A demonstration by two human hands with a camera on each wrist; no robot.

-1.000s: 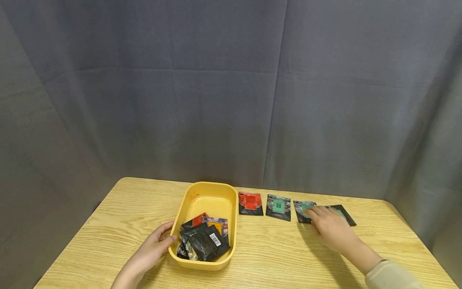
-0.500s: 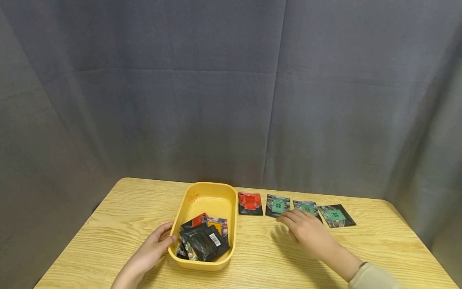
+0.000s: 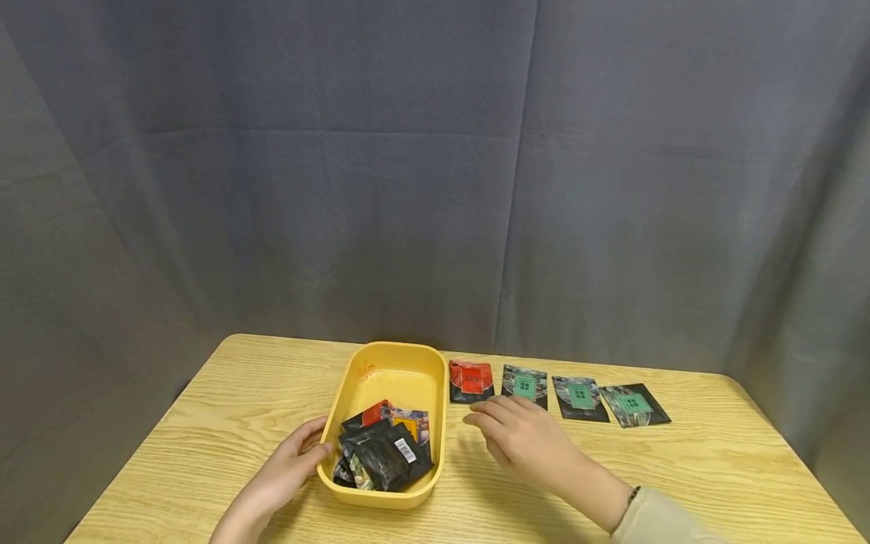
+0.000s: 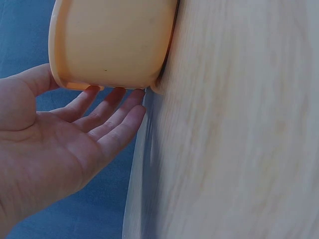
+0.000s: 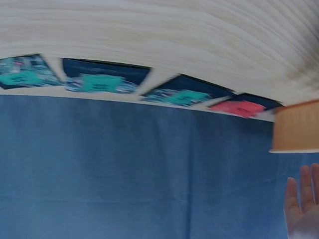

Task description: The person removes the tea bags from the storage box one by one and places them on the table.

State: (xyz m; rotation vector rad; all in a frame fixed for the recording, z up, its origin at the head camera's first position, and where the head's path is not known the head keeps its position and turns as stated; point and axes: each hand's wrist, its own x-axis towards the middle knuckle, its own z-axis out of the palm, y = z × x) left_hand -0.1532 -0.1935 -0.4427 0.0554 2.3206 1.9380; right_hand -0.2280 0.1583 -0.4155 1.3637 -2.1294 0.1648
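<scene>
A yellow plastic tub (image 3: 350,495) stands left of the table's middle. Inside it lies a loose pile of black packets (image 3: 384,457), some with red or orange labels, one showing a barcode. My left hand (image 3: 288,465) holds the tub's left side; in the left wrist view its thumb is at the rim and its fingertips touch the outer wall (image 4: 117,45). My right hand (image 3: 526,438) is over the table right of the tub, holding nothing, fingers relaxed. It partly covers the lower edge of a green-labelled packet (image 3: 526,383) in the head view.
A red-labelled packet (image 3: 471,379) lies flat beside the tub. Two more green-labelled packets, one straighter (image 3: 580,397) and one turned askew (image 3: 634,406), continue the row rightward. Behind the wooden table (image 3: 272,370) hangs a grey curtain (image 3: 408,189).
My right hand has moved left from the right-hand green-labelled packets toward the tub, uncovering them. My left hand and the tub have stayed in place.
</scene>
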